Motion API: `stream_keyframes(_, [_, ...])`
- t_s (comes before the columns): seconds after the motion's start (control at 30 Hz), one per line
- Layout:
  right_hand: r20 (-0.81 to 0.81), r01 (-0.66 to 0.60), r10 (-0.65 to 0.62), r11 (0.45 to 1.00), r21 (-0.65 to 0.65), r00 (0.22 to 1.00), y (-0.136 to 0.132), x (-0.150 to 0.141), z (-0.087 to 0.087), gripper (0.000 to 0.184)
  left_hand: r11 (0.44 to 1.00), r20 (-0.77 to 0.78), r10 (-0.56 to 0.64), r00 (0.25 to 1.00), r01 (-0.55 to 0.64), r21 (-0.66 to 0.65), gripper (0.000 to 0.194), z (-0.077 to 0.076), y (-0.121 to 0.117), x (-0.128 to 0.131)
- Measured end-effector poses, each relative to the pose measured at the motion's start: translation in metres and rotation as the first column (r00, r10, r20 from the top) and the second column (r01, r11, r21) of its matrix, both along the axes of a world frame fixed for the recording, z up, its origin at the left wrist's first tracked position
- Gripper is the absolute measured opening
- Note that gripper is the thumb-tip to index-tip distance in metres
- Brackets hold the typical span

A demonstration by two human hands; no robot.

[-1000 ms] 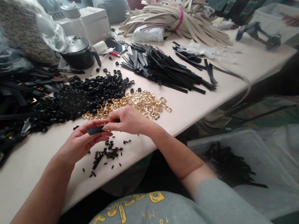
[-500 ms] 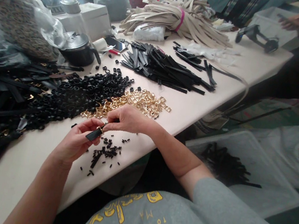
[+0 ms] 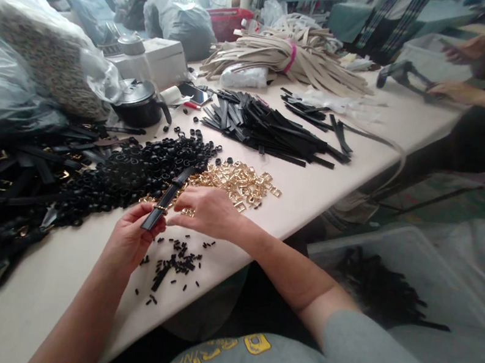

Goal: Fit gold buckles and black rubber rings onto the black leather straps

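My left hand [image 3: 139, 234] pinches a black strap [image 3: 169, 195] near its lower end. A gold buckle sits on the strap by my fingers, and a black loop appears higher up. The strap slants up and away over the pile of black loops [image 3: 133, 166]. Just right of the strap is my right hand [image 3: 209, 212], its fingers parted and apparently holding nothing. Gold buckles [image 3: 246, 183] lie in a heap behind that hand. Small black pieces [image 3: 177, 262] are scattered on the table below both hands.
Black straps with buckles [image 3: 5, 179] are heaped at left. Cut black strips [image 3: 256, 123] and a beige strap bundle [image 3: 282, 58] lie farther back. A lidded black pot [image 3: 137, 103] stands behind the loops. At right are a bin [image 3: 450, 352] and a co-worker's hands [image 3: 455, 90].
The strap now extends upward in my left hand, its length in view. My right hand has come off it and its fingers have parted. The camera view has shifted slightly.
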State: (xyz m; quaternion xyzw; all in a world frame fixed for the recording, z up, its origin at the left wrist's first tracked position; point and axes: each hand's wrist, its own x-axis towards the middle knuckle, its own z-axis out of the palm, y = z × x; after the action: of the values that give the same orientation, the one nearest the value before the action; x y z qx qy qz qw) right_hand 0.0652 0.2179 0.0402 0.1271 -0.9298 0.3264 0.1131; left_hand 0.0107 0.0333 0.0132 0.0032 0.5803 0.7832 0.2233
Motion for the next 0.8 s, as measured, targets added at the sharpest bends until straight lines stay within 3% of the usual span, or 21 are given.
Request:
stream_keyframes(0.13, [0.096,-0.026,0.049,0.974,-0.223,0.994,-0.008,-0.001,-0.007,0.031,1.000,0.003,0.027,1.000,-0.027,0.004,0.038,-0.001,0.005,0.005])
stream_keyframes(0.23, [0.087,-0.004,0.047,0.900,-0.436,0.995,-0.010,-0.003,-0.009,0.030,0.999,-0.020,0.050,0.999,-0.050,-0.001,0.034,-0.003,0.009,0.010])
stream_keyframes(0.37, [0.025,-0.121,0.148,0.880,-0.459,0.989,-0.007,-0.004,-0.010,0.024,0.998,-0.023,0.057,0.998,-0.057,0.018,0.031,-0.005,0.013,0.014])
stream_keyframes(0.5, [0.003,-0.238,0.271,0.849,-0.472,0.963,-0.002,-0.004,-0.008,0.029,0.997,-0.010,0.046,0.999,-0.045,0.066,0.030,-0.003,0.014,0.014])
stream_keyframes(0.7, [0.025,-0.136,0.195,0.768,-0.626,0.981,-0.008,-0.006,-0.013,0.028,0.997,-0.010,0.013,1.000,-0.012,0.081,0.031,-0.001,0.015,0.018])
stream_keyframes(0.8, [0.076,-0.063,0.181,0.655,-0.753,0.980,-0.016,-0.008,-0.018,0.031,0.998,-0.041,-0.003,0.999,0.006,0.067,0.031,-0.003,0.016,0.020])
